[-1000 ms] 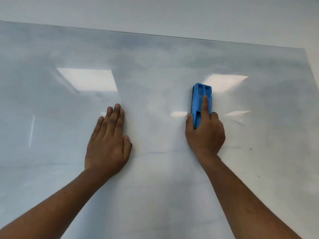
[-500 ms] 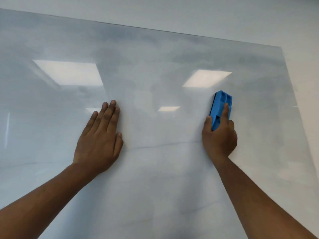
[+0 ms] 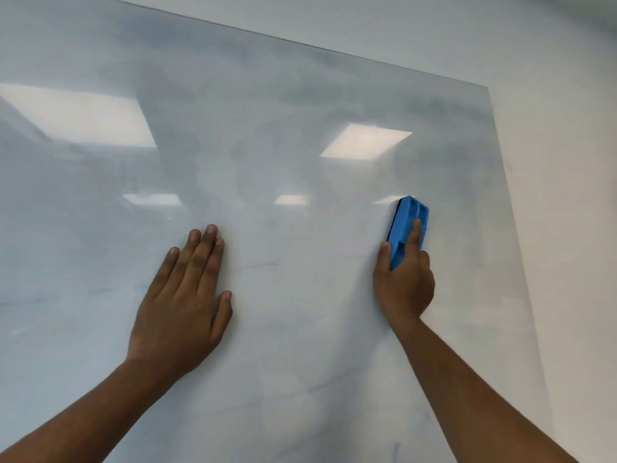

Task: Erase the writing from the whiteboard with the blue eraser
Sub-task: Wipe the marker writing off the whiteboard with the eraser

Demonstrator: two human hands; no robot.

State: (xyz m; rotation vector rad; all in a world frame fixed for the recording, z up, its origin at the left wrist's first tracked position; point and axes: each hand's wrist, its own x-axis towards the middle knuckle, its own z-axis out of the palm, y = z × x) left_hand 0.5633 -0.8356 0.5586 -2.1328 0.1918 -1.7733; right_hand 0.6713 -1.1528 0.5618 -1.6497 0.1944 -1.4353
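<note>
The blue eraser (image 3: pixel 408 228) is held upright against the whiteboard (image 3: pixel 300 135), its dark pad turned to the surface so that pressure can be carried through it. It is gripped by the right hand (image 3: pixel 404 282), the forefinger laid along its back and the thumb curled at its side. Well apart from that hand, the left hand (image 3: pixel 182 302) is pressed flat with straight fingers, probably as a brace. Faint strokes, perhaps leftover writing, are seen below both hands.
</note>
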